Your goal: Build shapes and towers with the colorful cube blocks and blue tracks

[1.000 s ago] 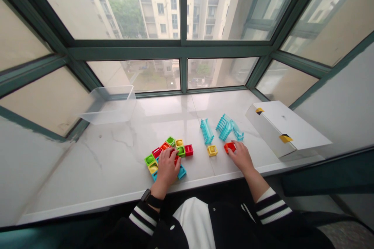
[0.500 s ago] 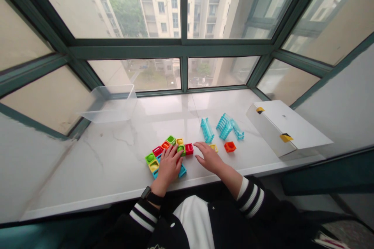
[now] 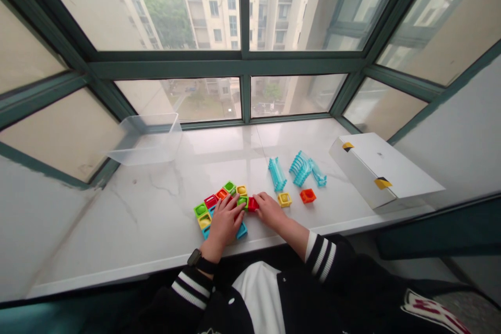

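Note:
Near the front edge of the sill, several coloured toy blocks (image 3: 204,219) in green, yellow, red, orange and blue sit together in a cluster. My left hand (image 3: 226,219) lies over the cluster with its fingers bent around the blocks, hiding its middle. At the cluster's right end is a red block (image 3: 252,204), beside a green block (image 3: 242,202). My right hand (image 3: 270,212) has its fingertips closed on the red block and partly covers it. To the right of that hand lie a loose yellow block (image 3: 284,199) and a loose orange-red block (image 3: 308,195).
Translucent blue ribbed track pieces (image 3: 277,174) lie behind the loose blocks, with more curved ones (image 3: 301,169) to their right. A clear plastic bin (image 3: 151,155) stands at the back left. A white box (image 3: 385,167) with yellow-black tabs sits at the right, and windows enclose the marble sill.
My right hand has moved left and its fingers have closed on the red block. This uncovers the loose yellow block. My left hand has stayed on the cluster.

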